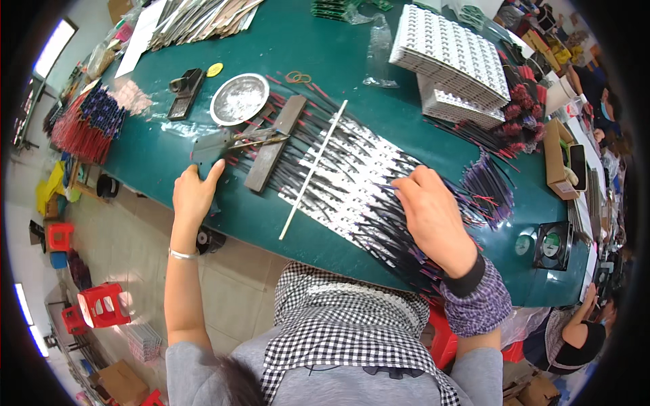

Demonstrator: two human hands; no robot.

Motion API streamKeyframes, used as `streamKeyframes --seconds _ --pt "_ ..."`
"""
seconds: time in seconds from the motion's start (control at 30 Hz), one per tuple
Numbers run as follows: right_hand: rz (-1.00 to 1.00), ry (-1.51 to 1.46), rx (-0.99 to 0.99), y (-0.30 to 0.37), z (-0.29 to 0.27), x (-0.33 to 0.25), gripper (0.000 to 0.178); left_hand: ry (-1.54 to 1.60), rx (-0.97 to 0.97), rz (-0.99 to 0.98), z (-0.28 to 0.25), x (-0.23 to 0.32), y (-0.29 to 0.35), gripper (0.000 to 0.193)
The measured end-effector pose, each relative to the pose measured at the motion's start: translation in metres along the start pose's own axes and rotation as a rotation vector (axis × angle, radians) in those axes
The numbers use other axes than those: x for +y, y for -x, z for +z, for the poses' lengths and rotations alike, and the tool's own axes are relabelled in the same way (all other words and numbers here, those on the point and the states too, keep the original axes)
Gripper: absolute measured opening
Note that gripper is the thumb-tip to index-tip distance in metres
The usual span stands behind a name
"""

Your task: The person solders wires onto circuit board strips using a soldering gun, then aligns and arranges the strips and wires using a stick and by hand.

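Observation:
In front of me lies a white board panel (362, 172) with rows of small units, black wires (379, 233) running along it. My right hand (437, 213) is over its right half, thumb and forefinger pinched at a thin dark wire among the others. A thin white stick (315, 169) lies slantwise across the wires. To its left, a brown bar (276, 143) rests on them. My left hand (193, 193) is at the table's near edge, thumb and forefinger apart, beside a grey translucent thing (211, 147) with long metal tips, whose kind I cannot tell.
A metal bowl (239, 99) and a black tape dispenser (185, 95) stand beyond my left hand. Stacked white panels (450, 61) occupy the far right. Wire bundles lie at left (88, 125) and right (489, 186). A small black fan (553, 245) sits near the table's right end.

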State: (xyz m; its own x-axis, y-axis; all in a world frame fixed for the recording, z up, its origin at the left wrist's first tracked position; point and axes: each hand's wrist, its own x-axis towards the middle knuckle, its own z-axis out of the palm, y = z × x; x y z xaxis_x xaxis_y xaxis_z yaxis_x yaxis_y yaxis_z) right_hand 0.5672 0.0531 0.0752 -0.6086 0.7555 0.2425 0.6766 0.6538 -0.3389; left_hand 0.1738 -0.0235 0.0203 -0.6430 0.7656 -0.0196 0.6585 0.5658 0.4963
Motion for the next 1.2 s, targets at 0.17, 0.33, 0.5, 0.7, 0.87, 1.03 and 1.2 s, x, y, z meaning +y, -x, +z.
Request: streamKeyframes --seconds 0.17,0.33,0.5,0.7,0.87,1.03,1.2 --pt "0.085 0.290 0.065 -0.007 -0.005 0.051 0.009 -0.380 0.414 0.238 0.010 0.006 0.030 0.047" --pt "0.315 0.478 0.163 0.021 -0.022 0.122 0.029 0.126 0.099 0.468 0.036 0.046 0.096 0.022" --pt "0.056 0.075 0.094 0.008 -0.033 0.052 0.052 0.072 -0.033 0.644 0.062 0.065 0.107 0.032" --pt "-0.255 0.046 -0.254 -0.015 0.004 -0.004 0.065 0.094 -0.044 0.545 0.053 0.055 0.111 0.022" --pt "-0.234 0.025 -0.335 0.002 0.060 -0.005 0.092 0.105 0.297 0.385 0.046 0.037 0.093 0.027" --pt "-0.236 0.038 -0.273 0.013 0.074 -0.004 0.087 -0.020 0.372 0.380 0.057 0.048 0.083 0.041" --pt "-0.222 0.062 -0.264 0.014 0.072 -0.004 0.082 -0.039 0.329 0.324 0.072 0.039 0.070 0.038"
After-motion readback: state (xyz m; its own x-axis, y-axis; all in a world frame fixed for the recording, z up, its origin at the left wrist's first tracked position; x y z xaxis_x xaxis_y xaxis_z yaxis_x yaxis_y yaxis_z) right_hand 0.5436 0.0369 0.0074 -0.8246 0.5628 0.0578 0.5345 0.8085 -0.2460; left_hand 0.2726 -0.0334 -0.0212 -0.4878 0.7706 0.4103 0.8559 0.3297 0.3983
